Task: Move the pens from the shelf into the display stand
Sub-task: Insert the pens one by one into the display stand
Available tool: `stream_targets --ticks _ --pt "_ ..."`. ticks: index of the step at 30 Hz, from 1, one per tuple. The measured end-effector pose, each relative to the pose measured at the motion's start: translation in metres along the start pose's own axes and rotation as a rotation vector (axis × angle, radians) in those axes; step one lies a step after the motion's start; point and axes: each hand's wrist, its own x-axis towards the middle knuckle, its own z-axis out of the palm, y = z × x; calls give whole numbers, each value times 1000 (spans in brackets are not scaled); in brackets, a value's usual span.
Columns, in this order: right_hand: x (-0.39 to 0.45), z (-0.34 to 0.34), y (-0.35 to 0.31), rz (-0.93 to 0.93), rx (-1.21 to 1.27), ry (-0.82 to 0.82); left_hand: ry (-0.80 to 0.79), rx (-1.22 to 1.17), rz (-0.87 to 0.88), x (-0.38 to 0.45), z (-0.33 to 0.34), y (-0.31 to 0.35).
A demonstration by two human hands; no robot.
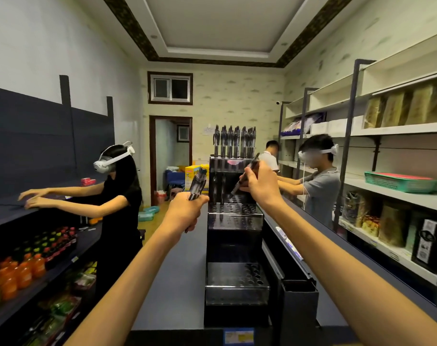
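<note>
The left hand [185,208] is clenched around a bunch of pens [198,182], their tops fanning up and away from the fist and their tips poking out below it; the bunch is too blurred to count. The right hand [258,182] grasps a single pen [247,174], tilted, its tip pointing down and to the left toward the holes of the display stand [235,221]. That black stand sits between the two hands and stretches back toward the wearer in four stepped tiers. On the top tier, just beyond the right hand, a row of pens [233,141] stands upright, about seven that can be made out, though the ones at the right end crowd together. Two more pens [218,188] stand in the tier just left of the right hand's pen tip. The two nearer tiers, below both wrists, show only open holes. The stand rests on a dark shelf top [172,270] that runs under both forearms. Three other people are in the room: one in black with a headset [112,158] off to the left of the left hand, reaching onto a shelf, one in grey with a headset to the right of the right hand, and a third partly hidden behind that hand. Orange bottles [18,275] fill a lower shelf far left.
</note>
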Motion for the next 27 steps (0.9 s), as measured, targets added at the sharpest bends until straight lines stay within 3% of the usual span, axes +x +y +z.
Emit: stream_targets --ticks 6,14,27 --pt "4 19 2 -168 -267 -13 17 124 49 -1 -5 0" --pt "9 30 14 -155 -412 -118 -32 138 61 -2 -9 0" --pt "17 30 13 -161 -628 -128 -35 142 31 4 2 -4"
